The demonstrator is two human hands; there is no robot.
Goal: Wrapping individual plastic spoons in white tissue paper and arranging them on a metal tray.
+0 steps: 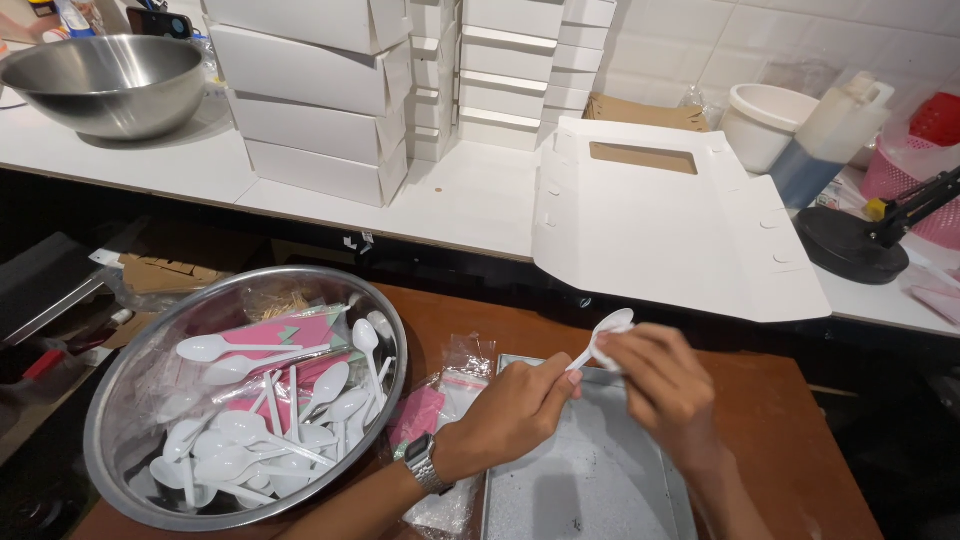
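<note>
**Both hands on one white plastic spoon above the tray**

The left hand pinched the handle of a white plastic spoon between thumb and fingers, and the right hand closed its fingertips on the same spoon just below the bowl. The bowl stuck out above both grips, tilted up and away from the person; the handle ran down and left into the left hand's pinch. The two hands were close together, nearly touching around the spoon.

The spoon was held over the far edge of a shallow grey metal tray, which sat on a brown table. A watch sat on the left wrist. Just left of the tray lay small clear plastic bags, some with pink inside. Further left, a large steel bowl held a heap of white spoons and pink packets; its rim was well apart from the hands.

Beyond the table's far edge ran a white counter, with a flattened white carton overhanging its edge directly behind the hands. Stacked white boxes and a second steel bowl stood farther back. Open table showed to the right of the tray.
</note>
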